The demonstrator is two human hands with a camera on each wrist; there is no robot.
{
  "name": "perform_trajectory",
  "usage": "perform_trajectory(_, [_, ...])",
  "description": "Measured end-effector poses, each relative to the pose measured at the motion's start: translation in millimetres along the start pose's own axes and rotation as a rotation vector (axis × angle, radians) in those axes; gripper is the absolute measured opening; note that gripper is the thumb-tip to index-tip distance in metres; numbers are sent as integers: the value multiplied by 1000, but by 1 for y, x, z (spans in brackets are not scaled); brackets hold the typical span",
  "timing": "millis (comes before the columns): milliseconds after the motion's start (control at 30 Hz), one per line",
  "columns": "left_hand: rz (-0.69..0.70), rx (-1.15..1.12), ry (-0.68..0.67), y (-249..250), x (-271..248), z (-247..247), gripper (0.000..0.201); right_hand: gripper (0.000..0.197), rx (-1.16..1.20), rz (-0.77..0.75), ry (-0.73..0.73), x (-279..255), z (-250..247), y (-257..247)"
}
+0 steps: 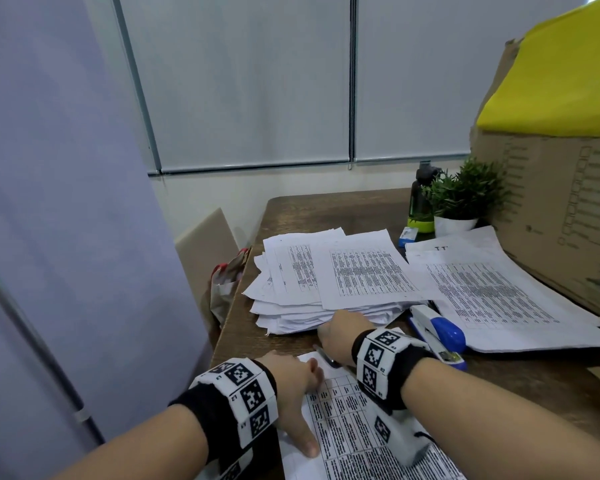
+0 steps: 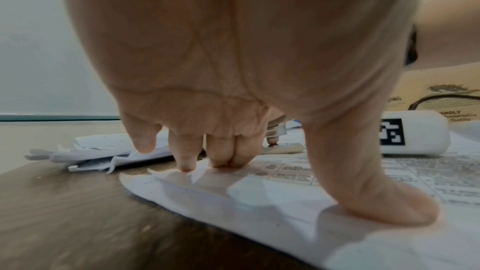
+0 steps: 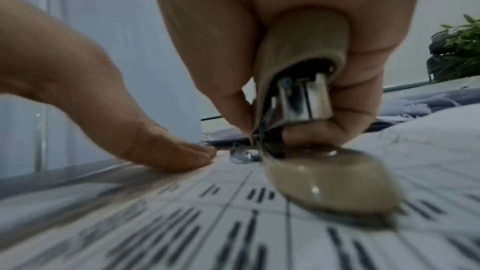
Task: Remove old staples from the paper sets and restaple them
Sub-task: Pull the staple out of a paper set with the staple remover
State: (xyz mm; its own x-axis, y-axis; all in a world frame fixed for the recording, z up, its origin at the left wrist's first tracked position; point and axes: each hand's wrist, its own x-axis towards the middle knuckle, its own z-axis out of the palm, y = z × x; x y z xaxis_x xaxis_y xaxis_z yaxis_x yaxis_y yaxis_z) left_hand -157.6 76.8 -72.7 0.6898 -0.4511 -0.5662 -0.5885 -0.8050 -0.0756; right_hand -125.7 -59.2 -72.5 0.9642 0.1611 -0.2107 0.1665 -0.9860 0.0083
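A printed paper set lies at the table's near edge. My left hand presses it flat, fingertips near the top-left corner and thumb lower down. My right hand grips a beige staple remover and holds its metal jaws down at that corner, just right of the left fingertips. Thin bent wire shows at the jaws, too blurred to read. A blue and white stapler lies right of my right wrist.
A loose pile of paper sets sits behind my hands, and another stack lies to the right. A cardboard box, a potted plant, a dark bottle and a small blue box stand at the back right. The table's left edge is close.
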Motion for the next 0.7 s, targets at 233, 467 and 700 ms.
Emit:
perform_trajectory(233, [21,21,0,4,-5,-5,104,31,108,36,-33,-2,-7,5])
perform_trajectory(467, [43,58,-1,11,-12,-11,96,31,421,197,42,7,-9,4])
perform_trajectory(700, [45,25,-1,7,-11,-8,97,28,477,181,153,6,-21,6])
